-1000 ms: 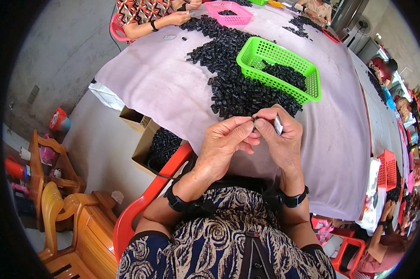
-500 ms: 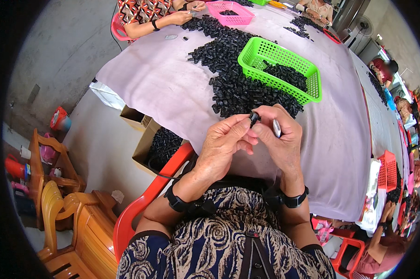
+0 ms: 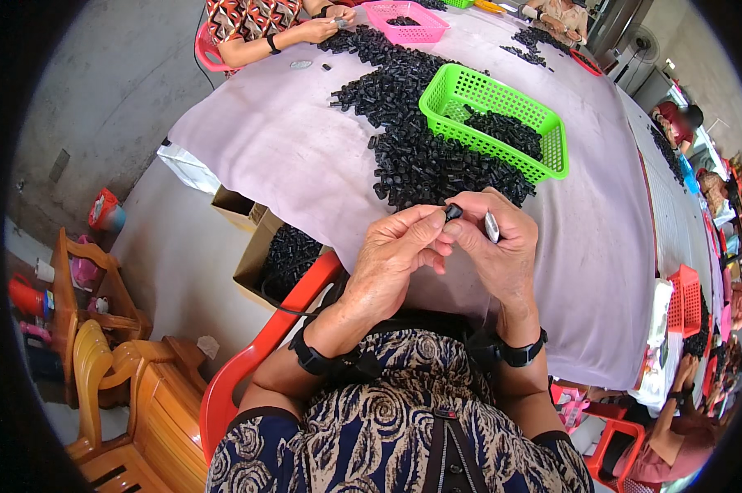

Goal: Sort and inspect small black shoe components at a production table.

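Between the fingertips of my left hand [image 3: 394,259] and my right hand [image 3: 502,246] is a small black cylindrical part [image 3: 452,212], just above the table's near side. The left thumb and forefinger pinch it, and the right thumb and fingers press in from the other side. A short silver metal tool [image 3: 491,227] sticks out of my closed right hand; the rest of it is hidden by the fingers. Beyond my hands spreads a pile of similar black parts [image 3: 412,152], and a green perforated basket [image 3: 535,172] with more of them stands at its right.
A lilac cloth covers the table [image 3: 264,148]. At the far left a co-worker's hands [image 3: 320,31] work beside a pink basket [image 3: 428,34]. A cardboard box [image 3: 252,271] of black parts stands below the table's left edge, near a red chair arm [image 3: 264,345].
The black part has turned between my fingertips and now shows a rounder, darker end. My right hand has shifted slightly, the silver tool with it. The baskets have stayed put.
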A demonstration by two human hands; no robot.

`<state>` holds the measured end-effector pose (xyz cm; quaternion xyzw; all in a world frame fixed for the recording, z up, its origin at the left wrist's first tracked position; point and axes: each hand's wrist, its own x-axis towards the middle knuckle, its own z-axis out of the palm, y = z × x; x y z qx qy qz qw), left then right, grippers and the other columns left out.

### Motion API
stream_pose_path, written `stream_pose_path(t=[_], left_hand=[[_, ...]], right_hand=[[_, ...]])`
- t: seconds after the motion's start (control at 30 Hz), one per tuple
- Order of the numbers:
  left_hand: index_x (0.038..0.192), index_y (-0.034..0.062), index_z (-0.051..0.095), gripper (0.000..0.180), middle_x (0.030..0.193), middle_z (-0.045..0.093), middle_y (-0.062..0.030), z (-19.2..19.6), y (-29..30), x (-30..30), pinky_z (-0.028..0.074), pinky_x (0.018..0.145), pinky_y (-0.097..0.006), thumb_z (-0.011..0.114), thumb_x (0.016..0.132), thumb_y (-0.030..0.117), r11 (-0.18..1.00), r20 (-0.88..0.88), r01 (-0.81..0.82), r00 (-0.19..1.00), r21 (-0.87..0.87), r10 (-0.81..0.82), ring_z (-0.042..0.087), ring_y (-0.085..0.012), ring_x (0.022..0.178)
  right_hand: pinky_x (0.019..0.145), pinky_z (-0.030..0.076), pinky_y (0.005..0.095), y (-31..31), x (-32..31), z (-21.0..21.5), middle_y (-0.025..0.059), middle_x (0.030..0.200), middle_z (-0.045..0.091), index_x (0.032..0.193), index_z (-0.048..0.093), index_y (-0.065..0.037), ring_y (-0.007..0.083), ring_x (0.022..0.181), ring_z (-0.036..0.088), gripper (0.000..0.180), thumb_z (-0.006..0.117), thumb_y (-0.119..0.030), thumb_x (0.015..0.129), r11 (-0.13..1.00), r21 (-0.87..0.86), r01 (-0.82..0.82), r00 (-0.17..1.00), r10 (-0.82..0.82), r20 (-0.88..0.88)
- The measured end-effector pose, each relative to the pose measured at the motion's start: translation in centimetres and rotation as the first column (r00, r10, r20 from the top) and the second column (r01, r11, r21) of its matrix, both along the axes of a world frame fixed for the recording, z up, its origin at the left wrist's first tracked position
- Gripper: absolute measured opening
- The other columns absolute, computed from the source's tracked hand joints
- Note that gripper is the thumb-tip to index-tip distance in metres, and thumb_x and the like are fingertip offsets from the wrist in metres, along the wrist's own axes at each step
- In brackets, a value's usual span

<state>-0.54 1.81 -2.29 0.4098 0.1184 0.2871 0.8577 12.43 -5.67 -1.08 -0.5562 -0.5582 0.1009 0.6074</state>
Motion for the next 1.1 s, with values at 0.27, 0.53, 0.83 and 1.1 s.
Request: stream_pose_path(t=[0.27,0.53,0.83,1.1], left_hand=[[0.096,0.0016,0.059,0.019,0.079,0.061,-0.0041,0.0,0.0,0.0,0.046,0.059,-0.026,0.054,0.089,0.019,0.998,-0.023,0.03,0.999,-0.058,-0.031,0.056,-0.0099,0.067],[0.092,0.0037,0.059,0.018,0.076,0.06,-0.0018,0.0,0.2,0.0,0.045,0.058,-0.025,0.053,0.09,0.021,0.993,-0.032,0.061,0.997,-0.101,-0.064,0.054,-0.0082,0.064],[0.091,0.0043,0.06,0.019,0.074,0.06,-0.0011,-0.2,0.3,0.2,0.044,0.057,-0.025,0.054,0.089,0.022,0.993,-0.033,0.062,0.997,-0.102,-0.066,0.053,-0.0081,0.062],[0.092,0.0034,0.06,0.019,0.075,0.058,-0.0008,-0.3,0.8,0.4,0.044,0.056,-0.024,0.055,0.089,0.021,0.997,-0.086,0.009,0.996,-0.077,-0.016,0.053,-0.0073,0.064]], right_hand=[[0.055,0.043,0.0207,-0.1,-0.1,0.3,0.0038,0.072,0.058,0.087,0.063,0.001,0.0076,0.063,0.054,0.009,0.063,-0.006,0.081,1.0,-0.006,0.021,0.999,-0.021,-0.028],[0.061,0.047,0.0205,-0.3,-0.7,0.6,0.0024,0.074,0.059,0.085,0.061,0.002,0.0072,0.067,0.056,0.014,0.057,-0.011,0.087,0.995,-0.09,-0.03,0.962,0.004,-0.274],[0.06,0.042,0.0185,0.0,-0.1,0.2,-0.0002,0.074,0.058,0.086,0.062,0.0,0.0045,0.066,0.051,0.008,0.064,-0.006,0.081,0.997,-0.061,-0.036,0.982,0.024,-0.186],[0.054,0.035,0.0171,-0.6,0.3,1.0,-0.005,0.069,0.053,0.084,0.062,-0.002,0.0018,0.061,0.043,0.007,0.064,0.001,0.078,0.989,-0.096,0.115,0.978,-0.13,-0.163]])
